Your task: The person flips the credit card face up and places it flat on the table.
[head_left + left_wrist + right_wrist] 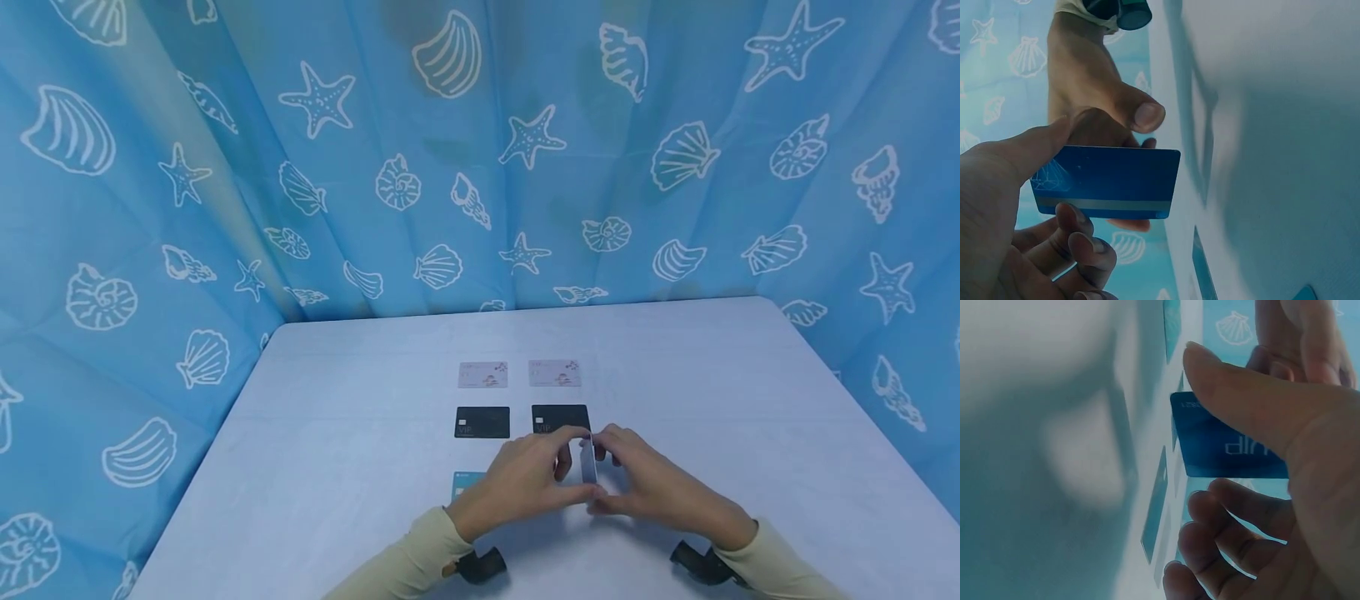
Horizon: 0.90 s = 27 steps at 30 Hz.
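Observation:
An upright bank card stands between both hands over the table, nearly edge-on in the head view. My left hand pinches it by one end, thumb and fingers at opposite long edges. In the left wrist view this card shows a blue face with a pale stripe. My right hand is spread around the card's other side. Its thumb sits a little off the card's edge. Seen from the right wrist, the same card bears VIP lettering, partly hidden behind the right thumb, with curved fingers just below.
Two pale cards lie side by side at the back. Before them are two black VIP cards, the right one partly covered by the left hand. A teal card is partly hidden. Behind the white table hangs a shell-patterned curtain.

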{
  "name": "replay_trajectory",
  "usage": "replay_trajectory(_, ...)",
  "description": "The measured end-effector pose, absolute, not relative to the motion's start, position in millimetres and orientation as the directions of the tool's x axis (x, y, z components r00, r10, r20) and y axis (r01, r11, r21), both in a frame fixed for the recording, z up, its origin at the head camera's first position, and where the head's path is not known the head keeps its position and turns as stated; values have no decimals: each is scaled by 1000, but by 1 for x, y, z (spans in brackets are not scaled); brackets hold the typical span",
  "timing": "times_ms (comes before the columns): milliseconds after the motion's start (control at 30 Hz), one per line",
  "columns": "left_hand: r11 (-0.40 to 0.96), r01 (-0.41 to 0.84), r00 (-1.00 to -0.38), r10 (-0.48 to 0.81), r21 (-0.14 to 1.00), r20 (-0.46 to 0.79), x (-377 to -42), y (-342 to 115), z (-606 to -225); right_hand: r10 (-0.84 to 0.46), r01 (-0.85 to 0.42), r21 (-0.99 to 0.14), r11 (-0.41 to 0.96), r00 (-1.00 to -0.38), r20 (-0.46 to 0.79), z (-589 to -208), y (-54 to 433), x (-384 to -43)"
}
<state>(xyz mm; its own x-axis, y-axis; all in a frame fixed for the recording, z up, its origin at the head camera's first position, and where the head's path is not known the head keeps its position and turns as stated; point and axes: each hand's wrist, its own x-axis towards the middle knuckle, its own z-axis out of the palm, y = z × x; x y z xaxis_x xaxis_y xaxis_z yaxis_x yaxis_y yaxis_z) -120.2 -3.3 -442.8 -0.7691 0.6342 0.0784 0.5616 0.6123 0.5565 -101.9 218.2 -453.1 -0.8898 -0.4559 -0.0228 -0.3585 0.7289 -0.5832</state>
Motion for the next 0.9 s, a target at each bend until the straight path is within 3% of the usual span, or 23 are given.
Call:
replay_trajectory(333, 588, 539, -774, 629, 603, 77, -117, -4, -440, -474, -396, -571, 719, -880, 13, -456, 217, -101)
replay_trajectory(900, 580, 538, -787, 605, 612, 119, -123, -32, -432, -411, -334, -511, 792, -911, -41, -449, 217, -102)
